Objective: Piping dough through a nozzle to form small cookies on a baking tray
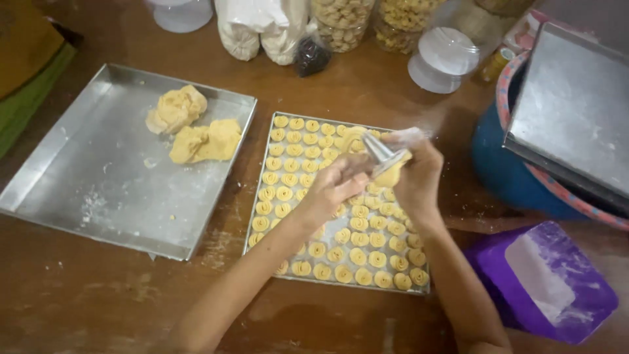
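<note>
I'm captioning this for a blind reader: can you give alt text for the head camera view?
Two bare hands, left hand and right hand, hold a piping bag with a metal nozzle over a baking tray nearly filled with rows of swirled dough cookies. To its left, a larger metal tray holds lumps of dough on a wooden table.

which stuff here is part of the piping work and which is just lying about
In use: piping bag, held by left hand and right hand; tray of piped cookies; dough lumps in the second tray.

Lying about: jars of snacks, purple container, blue tub, plastic lids.
</note>
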